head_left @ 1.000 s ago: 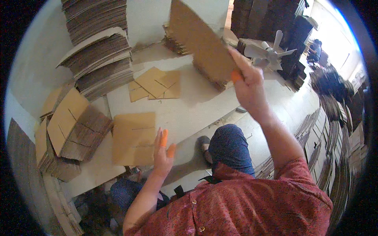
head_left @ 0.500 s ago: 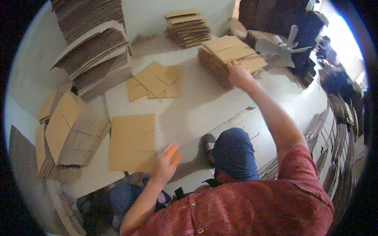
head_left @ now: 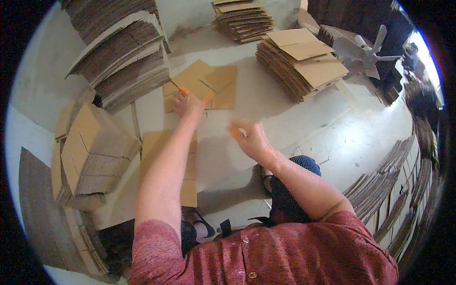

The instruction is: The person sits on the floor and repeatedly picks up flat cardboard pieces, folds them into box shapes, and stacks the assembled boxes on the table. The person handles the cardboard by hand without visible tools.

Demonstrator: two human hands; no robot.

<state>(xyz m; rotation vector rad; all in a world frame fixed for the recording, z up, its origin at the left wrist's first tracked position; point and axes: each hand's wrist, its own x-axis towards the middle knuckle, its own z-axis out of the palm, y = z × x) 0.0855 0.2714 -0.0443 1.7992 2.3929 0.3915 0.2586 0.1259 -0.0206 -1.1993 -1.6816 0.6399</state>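
Note:
My left hand (head_left: 188, 105) reaches over a few loose tan cardboard sheets (head_left: 221, 83), which overlap at angles in the middle of the table. Orange covers show on its thumb and forefinger, which are spread apart near the sheets' front left edge. I cannot tell whether the fingers touch the cardboard. Closer to me, my right hand (head_left: 254, 142) hovers above the table with loosely bent fingers, nothing visible in them and the tips blurred. Under my left forearm lies a flat cardboard sheet (head_left: 190, 164), partly hidden by the arm.
A tall stack of cardboard (head_left: 304, 61) stands at the right, with another stack (head_left: 242, 21) behind it. Bundles (head_left: 97, 149) lean at the left below a high pile (head_left: 128, 61). A fan (head_left: 368, 54) stands at the far right; more cardboard (head_left: 380, 180) lines the right side.
My right hand has left the right-hand stack and come back toward the middle. My left hand has moved from beside the near flat sheet forward to the loose sheets. The view has shifted slightly.

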